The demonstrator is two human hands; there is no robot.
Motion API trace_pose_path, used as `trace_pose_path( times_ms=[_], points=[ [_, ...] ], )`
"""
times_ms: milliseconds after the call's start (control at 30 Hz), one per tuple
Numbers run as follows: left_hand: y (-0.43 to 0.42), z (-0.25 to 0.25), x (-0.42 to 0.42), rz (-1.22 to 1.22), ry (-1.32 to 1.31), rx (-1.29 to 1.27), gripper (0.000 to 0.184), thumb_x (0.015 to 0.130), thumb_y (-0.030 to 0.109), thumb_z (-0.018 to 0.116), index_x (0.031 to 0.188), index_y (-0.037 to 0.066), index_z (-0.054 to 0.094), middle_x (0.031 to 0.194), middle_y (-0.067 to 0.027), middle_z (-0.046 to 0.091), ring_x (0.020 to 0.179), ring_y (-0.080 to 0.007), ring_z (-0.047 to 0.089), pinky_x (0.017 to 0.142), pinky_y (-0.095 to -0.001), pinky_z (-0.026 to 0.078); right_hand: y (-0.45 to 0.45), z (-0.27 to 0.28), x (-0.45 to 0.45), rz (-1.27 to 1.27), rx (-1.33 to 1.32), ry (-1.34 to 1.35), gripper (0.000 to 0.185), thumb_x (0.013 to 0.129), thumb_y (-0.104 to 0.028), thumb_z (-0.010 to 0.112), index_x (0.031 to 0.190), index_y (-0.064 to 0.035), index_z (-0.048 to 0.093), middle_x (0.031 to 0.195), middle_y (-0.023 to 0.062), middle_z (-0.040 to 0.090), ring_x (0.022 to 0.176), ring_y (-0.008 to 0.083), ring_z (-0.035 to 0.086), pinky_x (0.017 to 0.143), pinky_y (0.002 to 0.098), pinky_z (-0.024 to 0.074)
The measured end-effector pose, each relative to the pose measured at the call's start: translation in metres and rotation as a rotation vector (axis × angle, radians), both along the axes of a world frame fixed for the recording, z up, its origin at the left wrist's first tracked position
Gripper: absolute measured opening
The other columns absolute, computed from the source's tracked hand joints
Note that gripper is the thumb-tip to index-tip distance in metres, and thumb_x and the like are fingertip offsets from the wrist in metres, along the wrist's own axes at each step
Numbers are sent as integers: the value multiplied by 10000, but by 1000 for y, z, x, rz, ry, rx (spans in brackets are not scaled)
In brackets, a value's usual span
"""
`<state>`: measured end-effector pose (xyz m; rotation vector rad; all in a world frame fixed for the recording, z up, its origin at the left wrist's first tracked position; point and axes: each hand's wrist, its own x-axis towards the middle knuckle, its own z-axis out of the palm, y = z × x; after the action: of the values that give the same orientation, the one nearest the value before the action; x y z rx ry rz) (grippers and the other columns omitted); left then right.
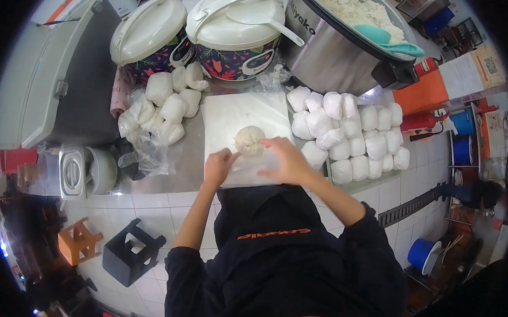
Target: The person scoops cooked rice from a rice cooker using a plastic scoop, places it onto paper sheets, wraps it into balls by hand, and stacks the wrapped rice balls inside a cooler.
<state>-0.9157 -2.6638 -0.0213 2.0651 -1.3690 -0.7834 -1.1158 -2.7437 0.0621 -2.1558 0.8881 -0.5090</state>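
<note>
A round mound of cooked rice sits on a stack of white wrapping paper in front of me. My left hand is closed at the near left of the mound, its thumb and fingers pinched on the wrapping paper. To the right of the rice is my right hand, thumb and fingers apart, with fingertips at the mound's right side. White wrapped rice bundles are packed in rows on the right. More wrapped bundles are heaped on the left among clear plastic bags.
Two flowered rice cookers stand behind the paper, with a white rice paddle on one lid. A large steel rice cooker, open, holds rice and a green scoop. Plastic stools stand on the tiled floor at left.
</note>
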Motion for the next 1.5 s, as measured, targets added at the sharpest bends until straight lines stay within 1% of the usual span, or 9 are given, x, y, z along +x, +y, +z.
trace_pose_path(
  times_ms=[67,400,533,733,900,1000,1100,1267,1500],
  points=[
    [1,9,0,88,-63,-29,287,728,336,665,715,68,562,620,-104,527,599,-273,528,552,-369,403,10,-41,-1,-68,-347,163,303,716,-177,641,989,-64,571,876,64,570,919,220,521,817,373,366],
    [51,11,18,-458,-570,-356,255,602,96,649,849,132,596,737,-4,509,744,-184,509,716,-342,378,2,-74,-51,160,-459,87,54,711,-100,607,756,-77,587,815,25,573,848,196,521,727,346,366],
    [52,15,48,-417,-230,-343,159,669,81,628,821,122,653,727,-4,524,735,-210,506,641,-326,409,5,-77,-54,137,-135,-158,89,763,-128,611,739,-43,602,745,48,580,738,214,545,650,291,408],
    [12,-22,41,284,457,-130,286,874,245,516,815,-21,604,666,-43,556,629,-129,504,603,-282,410,-10,-100,-19,-488,241,-383,230,835,-197,575,722,3,577,615,113,555,523,238,496,521,270,397],
    [-6,-34,40,394,379,174,326,863,259,516,709,-25,561,563,-94,521,568,-188,526,575,-315,405,-20,-102,-5,-600,131,118,292,837,-216,562,657,8,509,609,134,540,554,291,518,538,353,408],
    [0,-33,46,264,166,234,253,836,225,533,722,0,555,643,-108,558,640,-236,557,591,-345,417,-24,-102,-3,-536,25,302,174,813,-168,560,740,-14,527,707,136,549,682,315,541,607,396,420],
    [3,5,17,300,-425,-207,171,801,177,537,891,39,581,882,-126,600,783,-264,575,626,-368,438,-44,-88,11,-372,-247,275,163,750,-119,600,875,-35,538,880,141,560,844,316,537,708,397,431],
    [23,-5,-28,-601,-605,-245,501,832,224,473,1301,81,373,1398,-50,302,1300,-220,259,1043,-467,202,-116,-110,72,23,-309,54,335,670,-101,668,977,-49,543,1023,133,529,1011,312,473,838,403,408],
    [-6,1,-14,-466,-586,-193,582,836,286,499,1342,80,299,1417,-81,258,1305,-226,245,1051,-464,183,-169,-102,114,360,-93,631,522,563,-248,783,1006,-90,557,990,72,582,1072,290,460,851,423,400]
  ],
)
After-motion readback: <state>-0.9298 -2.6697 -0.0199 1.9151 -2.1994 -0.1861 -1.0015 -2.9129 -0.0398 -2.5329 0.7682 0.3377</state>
